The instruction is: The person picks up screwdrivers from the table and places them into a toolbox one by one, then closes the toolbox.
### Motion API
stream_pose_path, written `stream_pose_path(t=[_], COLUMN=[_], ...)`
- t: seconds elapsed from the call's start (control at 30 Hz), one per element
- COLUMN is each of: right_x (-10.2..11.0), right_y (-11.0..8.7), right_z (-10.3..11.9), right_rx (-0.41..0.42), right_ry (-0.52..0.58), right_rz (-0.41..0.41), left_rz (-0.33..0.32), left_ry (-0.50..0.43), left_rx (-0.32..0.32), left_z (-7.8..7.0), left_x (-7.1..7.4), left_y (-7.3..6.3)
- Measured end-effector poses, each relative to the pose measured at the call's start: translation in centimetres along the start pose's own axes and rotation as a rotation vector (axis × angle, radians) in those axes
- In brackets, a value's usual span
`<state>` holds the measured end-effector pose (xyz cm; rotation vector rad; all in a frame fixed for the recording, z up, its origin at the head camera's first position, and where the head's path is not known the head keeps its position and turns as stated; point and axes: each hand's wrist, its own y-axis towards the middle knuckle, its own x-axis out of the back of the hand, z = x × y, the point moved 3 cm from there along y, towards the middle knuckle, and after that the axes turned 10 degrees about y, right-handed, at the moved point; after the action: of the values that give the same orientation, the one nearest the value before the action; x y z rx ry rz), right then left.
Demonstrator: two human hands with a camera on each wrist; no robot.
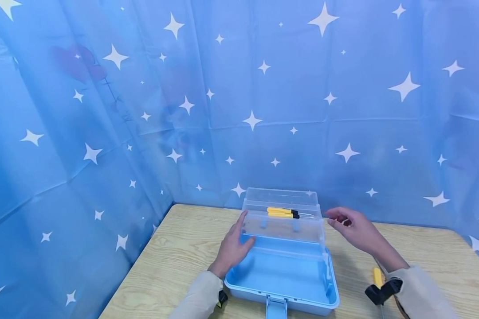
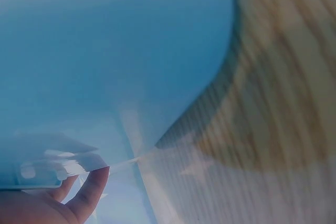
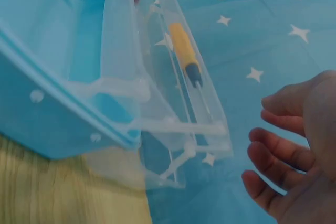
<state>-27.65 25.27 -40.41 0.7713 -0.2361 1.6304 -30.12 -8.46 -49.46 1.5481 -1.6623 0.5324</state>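
One light-blue plastic toolbox (image 1: pixel 283 274) stands between the hands, glossy and rounded at its corners, with one blue latch (image 1: pixel 276 308) hanging at its near side. Above its rear, clear tiered trays (image 1: pixel 259 206), their exact number hard to tell, are held out on pale plastic links (image 3: pixel 178 126). The left hand (image 1: pixel 232 249) is at the trays' left end, thumb spread away from the fingers, fingertips touching the clear edge. The right hand (image 1: pixel 353 228) is just beside their right end, fingers loosely bent and apart, gripping nothing. Between the two hands, in the upper tray, lie two screwdrivers (image 1: pixel 280 212) side by side, each with a yellow handle, a black collar and a thin metal shaft directed toward the right hand; any lettering on them is too small to tell. Below the right hand, near its wrist, one more yellow handle (image 1: pixel 377 278) shows, partly covered by a black wrist device (image 1: pixel 392 288). The wood-grain table (image 1: pixel 183 248) extends under both hands, and beyond them hangs a blue curtain (image 1: pixel 231 79) with many white four-pointed stars.
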Motion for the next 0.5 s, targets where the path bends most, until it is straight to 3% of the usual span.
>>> stream_pose_path(t=[0.27, 0.5], right_x=[0.8, 1.2], right_y=[-1.6, -3.0], right_z=[-1.4, -2.8], right_rx=[0.017, -0.069], right_ry=[-0.014, -0.026], right_rz=[0.001, 0.005], left_rz=[0.005, 0.006], left_ry=[-0.002, -0.007], left_rx=[-0.014, -0.013], left_z=[0.1, 0.2], left_x=[0.0, 0.1], left_y=[0.1, 0.0])
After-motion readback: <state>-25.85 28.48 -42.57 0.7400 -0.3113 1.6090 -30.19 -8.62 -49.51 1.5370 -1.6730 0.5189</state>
